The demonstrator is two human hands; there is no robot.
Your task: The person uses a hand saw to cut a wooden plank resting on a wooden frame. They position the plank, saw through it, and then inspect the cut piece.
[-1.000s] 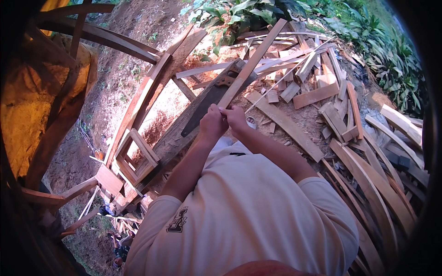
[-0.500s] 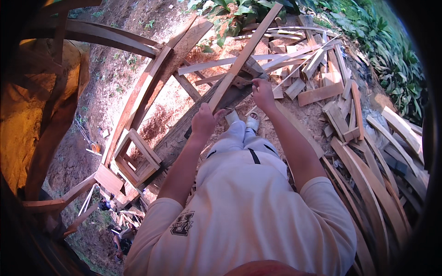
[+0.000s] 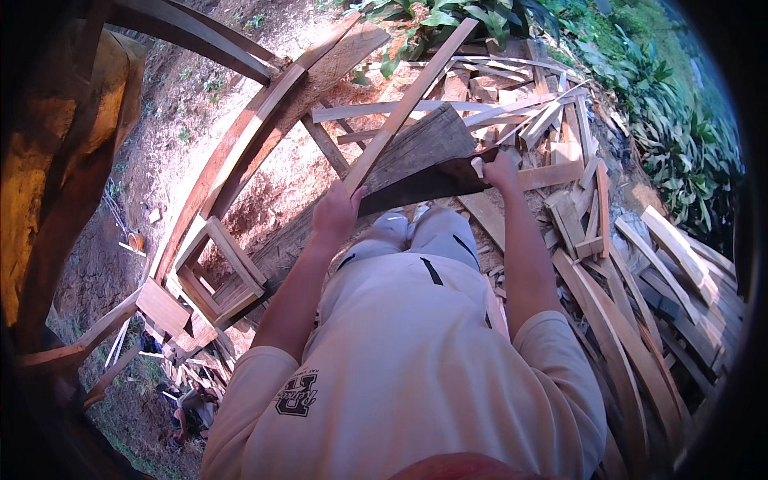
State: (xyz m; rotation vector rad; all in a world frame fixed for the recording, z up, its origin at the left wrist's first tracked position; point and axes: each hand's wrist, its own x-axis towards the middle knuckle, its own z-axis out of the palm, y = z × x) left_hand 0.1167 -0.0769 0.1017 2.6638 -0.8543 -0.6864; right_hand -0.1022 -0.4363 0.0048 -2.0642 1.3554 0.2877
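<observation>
My left hand (image 3: 334,212) is closed around the near end of a long, narrow wooden strip (image 3: 410,106), which slants away toward the far right. Beneath the strip lies a thick, weathered plank (image 3: 424,142). Out to the right, my right hand (image 3: 502,170) grips the handle of a handsaw (image 3: 432,182). Its dark, wide blade points left, toward my left hand, along the near side of the plank. The blade's tip is hidden near my left hand, so I cannot tell whether its teeth touch the strip.
A small box-like wooden frame (image 3: 220,268) sits left of the plank's near end. Long curved boards (image 3: 240,152) stretch beyond it. Offcuts (image 3: 564,172) pile up on the right, with long planks (image 3: 620,320) nearer me. A yellowish post or trunk (image 3: 48,176) rises at far left.
My right hand has moved right, drawing the saw out so that its blade shows. My left hand has shifted slightly left and down, still on the strip, and the view has shifted somewhat.
</observation>
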